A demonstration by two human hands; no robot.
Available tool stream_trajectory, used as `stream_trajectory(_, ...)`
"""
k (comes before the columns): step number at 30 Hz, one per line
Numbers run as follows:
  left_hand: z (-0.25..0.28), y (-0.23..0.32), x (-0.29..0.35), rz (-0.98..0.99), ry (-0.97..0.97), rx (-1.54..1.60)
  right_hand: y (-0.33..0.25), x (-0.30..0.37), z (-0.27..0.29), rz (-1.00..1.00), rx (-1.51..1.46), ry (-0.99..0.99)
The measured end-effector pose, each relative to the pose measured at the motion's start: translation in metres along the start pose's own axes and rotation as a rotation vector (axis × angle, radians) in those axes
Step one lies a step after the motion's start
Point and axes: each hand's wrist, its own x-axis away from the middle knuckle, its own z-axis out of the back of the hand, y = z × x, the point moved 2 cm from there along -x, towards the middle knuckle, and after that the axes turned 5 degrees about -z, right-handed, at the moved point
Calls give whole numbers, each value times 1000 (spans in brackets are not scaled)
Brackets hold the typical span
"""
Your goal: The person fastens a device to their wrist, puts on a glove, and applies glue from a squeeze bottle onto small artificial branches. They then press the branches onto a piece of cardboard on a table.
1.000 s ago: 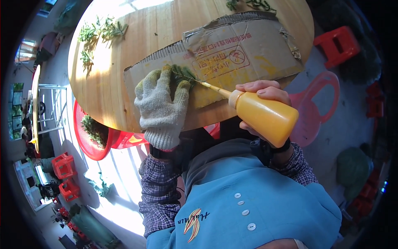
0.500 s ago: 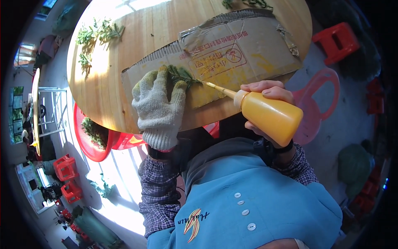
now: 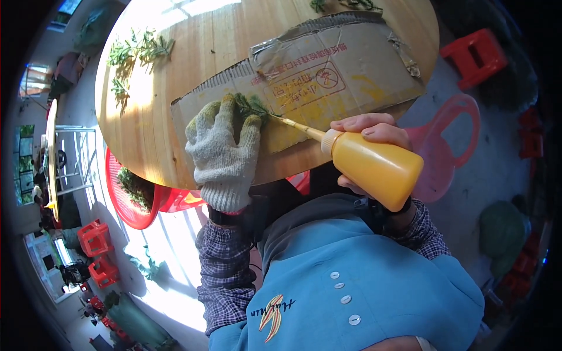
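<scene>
Gloved left hand (image 3: 222,149): thumb and forefinger pinch green sprig (image 3: 252,106) over cardboard sheet (image 3: 366,61). Right hand (image 3: 383,133): wrapped around yellow squeeze bottle (image 3: 377,167), nozzle (image 3: 305,130) at sprig end.

Gloved left grip (image 3: 221,152) at green sprig (image 3: 250,106), right grip (image 3: 379,133) around yellow bottle (image 3: 377,168), cardboard (image 3: 363,61)

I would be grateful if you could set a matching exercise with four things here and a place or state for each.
1. Left hand
2. Right hand
3. Cardboard
4. Red basket

A. Flat on the table
B. Around the yellow bottle
C. Greenery inside it
D. Gloved, touching a sprig

Pairs: 1-D, 2-B, 3-A, 4-C
</scene>
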Motion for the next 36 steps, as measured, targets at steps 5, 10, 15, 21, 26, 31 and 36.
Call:
stream_trajectory(5, 3, 1, 1, -3, 9, -12, 0, 4, 2, -17, -43, 27)
stream_trajectory(10, 0, 0, 0, -2, 5, 2, 1, 5, 6, -29, -4, 19)
stream_trajectory(15, -3, 1, -3, -7, 22, 3, 5, 2, 14, -41, -43, 24)
stream_trajectory(21, 33, -16, 19, 51, 89, 76, -19, 1, 2, -93, -89, 177)
stream_trajectory(26, 99, -5, 49, -18, 177, 280, -44, 30, 44, -34, 333, 215)
stream_trajectory(31, 119, 13, 79, -280, 176, 236, -30, 62, 87, 263, 1160, 62)
stream_trajectory(36, 85, 15, 90, -240, -107, 215, 0, 69, 82, 321, 1454, -59)
